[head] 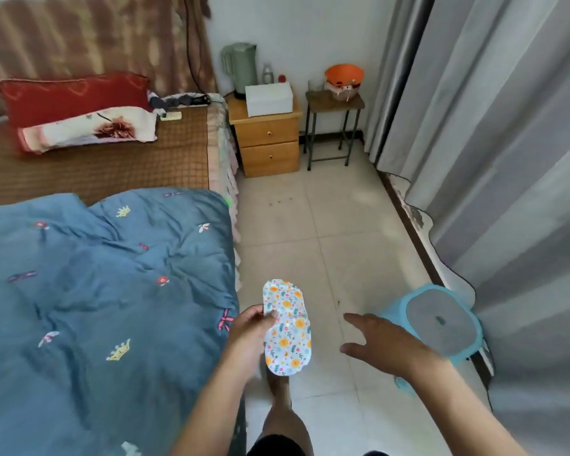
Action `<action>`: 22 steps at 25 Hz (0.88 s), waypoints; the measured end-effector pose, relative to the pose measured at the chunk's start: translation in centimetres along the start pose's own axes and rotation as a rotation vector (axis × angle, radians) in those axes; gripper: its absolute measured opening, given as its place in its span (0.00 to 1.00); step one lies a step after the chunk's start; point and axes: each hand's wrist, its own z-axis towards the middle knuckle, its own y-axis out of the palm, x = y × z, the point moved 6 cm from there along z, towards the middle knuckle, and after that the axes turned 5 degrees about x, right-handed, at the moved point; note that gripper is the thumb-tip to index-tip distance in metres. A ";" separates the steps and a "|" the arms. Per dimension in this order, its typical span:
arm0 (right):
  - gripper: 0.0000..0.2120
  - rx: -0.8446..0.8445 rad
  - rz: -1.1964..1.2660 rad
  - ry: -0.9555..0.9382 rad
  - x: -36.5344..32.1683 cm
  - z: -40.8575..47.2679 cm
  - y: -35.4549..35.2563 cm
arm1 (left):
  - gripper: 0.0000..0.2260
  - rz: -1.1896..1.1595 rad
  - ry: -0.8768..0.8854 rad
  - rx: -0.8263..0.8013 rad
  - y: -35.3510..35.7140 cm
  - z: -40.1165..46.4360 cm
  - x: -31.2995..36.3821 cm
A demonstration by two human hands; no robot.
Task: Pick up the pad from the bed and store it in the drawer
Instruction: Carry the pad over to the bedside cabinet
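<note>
The pad (pixel 287 327) is a white oval with orange and blue flowers. My left hand (pixel 248 334) pinches its left edge and holds it over the tiled floor, just off the bed's right side. To the right, my right hand (pixel 380 343) hovers with spread fingers and holds nothing. The bed (pixel 96 166) fills the left, with a blue quilt (pixel 106 284) over its near half. A wooden nightstand (pixel 267 143) with two shut drawers stands at the bed's far corner; the upper drawer (pixel 268 133) and lower drawer (pixel 270 157) each have a small knob.
A white box (pixel 269 98) and a green kettle (pixel 241 67) sit on the nightstand. A small dark stool (pixel 334 102) with an orange bowl stands beside it. A blue plastic stool (pixel 441 320) is near my right hand. Grey curtains (pixel 491 143) hang along the right.
</note>
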 end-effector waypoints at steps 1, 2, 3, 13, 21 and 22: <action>0.30 -0.011 0.000 -0.009 -0.4 2.4 -1.1 | 0.03 -0.016 -0.002 0.018 0.0 1.8 1.4; 0.31 -0.021 0.000 -0.013 -0.8 4.7 -2.2 | 0.04 -0.030 -0.010 0.027 0.0 3.5 2.7; 0.31 -0.029 -0.009 -0.017 -1.4 7.0 -3.4 | 0.05 -0.042 -0.017 0.027 0.0 5.4 4.1; 0.29 0.000 0.001 -0.033 -7.3 29.0 -18.3 | 0.06 -0.094 -0.024 -0.008 2.8 26.3 22.2; 0.28 -0.028 -0.023 -0.076 -7.1 47.2 -28.1 | 0.05 -0.047 -0.021 0.029 7.7 41.6 33.1; 0.28 -0.028 -0.029 -0.090 -7.2 49.7 -30.0 | 0.05 -0.057 -0.030 0.035 8.6 43.5 34.7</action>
